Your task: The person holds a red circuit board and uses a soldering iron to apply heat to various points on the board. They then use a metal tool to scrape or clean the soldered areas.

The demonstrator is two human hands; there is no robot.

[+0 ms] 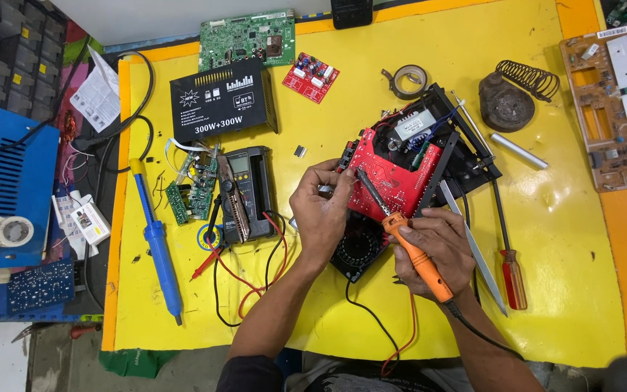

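The right hand point(435, 250) is gripping an orange soldering iron point(400, 236), its tip resting on the red circuit board point(393, 178) over the yellow table point(560, 239). The left hand point(321, 210) is pinching something small and hard to make out at the board's edge, partly hiding it.

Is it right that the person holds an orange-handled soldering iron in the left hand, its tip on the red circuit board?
Not quite: the head view shows the soldering iron in the right hand, not the left. Its tip does rest on the red circuit board, while the left hand steadies the board's edge.
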